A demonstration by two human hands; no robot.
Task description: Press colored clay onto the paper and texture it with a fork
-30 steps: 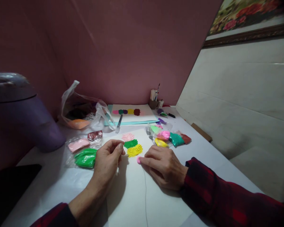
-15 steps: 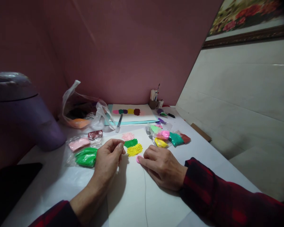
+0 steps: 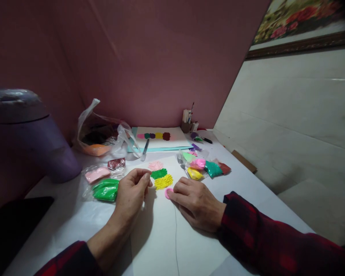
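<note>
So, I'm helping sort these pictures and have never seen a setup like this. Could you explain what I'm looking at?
There's no machine here: these are one person's bare hands, seen by a camera worn on their head, looking forward and down.

On the white table lies a paper sheet with pale pink, green and yellow textured patches. Bagged colours sit either side, including a green packet on the left; a fork lies to the right of the patches.

The right hand has a fingertip on a small pink piece on the sheet. The left hand has its fingertips pinched together; I can't tell whether they hold anything.
</note>
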